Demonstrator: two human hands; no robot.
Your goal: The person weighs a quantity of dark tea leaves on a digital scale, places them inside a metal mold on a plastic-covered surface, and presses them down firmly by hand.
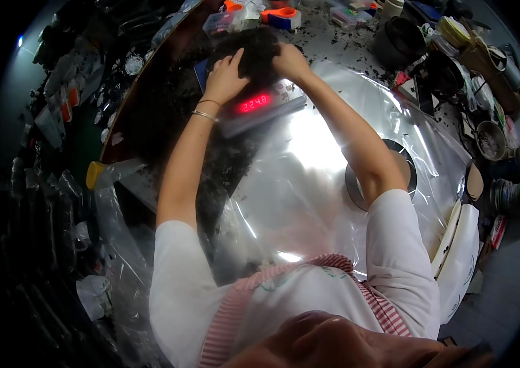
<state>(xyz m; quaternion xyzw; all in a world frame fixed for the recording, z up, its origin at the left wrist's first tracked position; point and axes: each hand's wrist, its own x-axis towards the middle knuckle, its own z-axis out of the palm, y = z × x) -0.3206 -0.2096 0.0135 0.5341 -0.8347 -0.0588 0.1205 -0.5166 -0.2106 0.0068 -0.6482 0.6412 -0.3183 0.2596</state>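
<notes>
A dark loose mass [255,50] lies on a digital scale [264,108] with a lit red display. My left hand [227,76], with thin bracelets at its wrist, touches the left side of the mass, index finger extended. At the mass's right side is my right hand [289,60], fingers curled at its edge; whether they pinch some of it cannot be told. Clear plastic sheeting [283,184] spreads between my arms and under my right forearm. A round dark-rimmed object [356,184] shows partly behind my right arm.
Orange-handled tape dispensers [280,16] and a clear plastic box [349,16] stand at the far side. Black pots [398,37] and a metal cup [491,140] are on the right. Dark crumbs scatter over the table. A yellow-capped item [95,175] lies at the left edge.
</notes>
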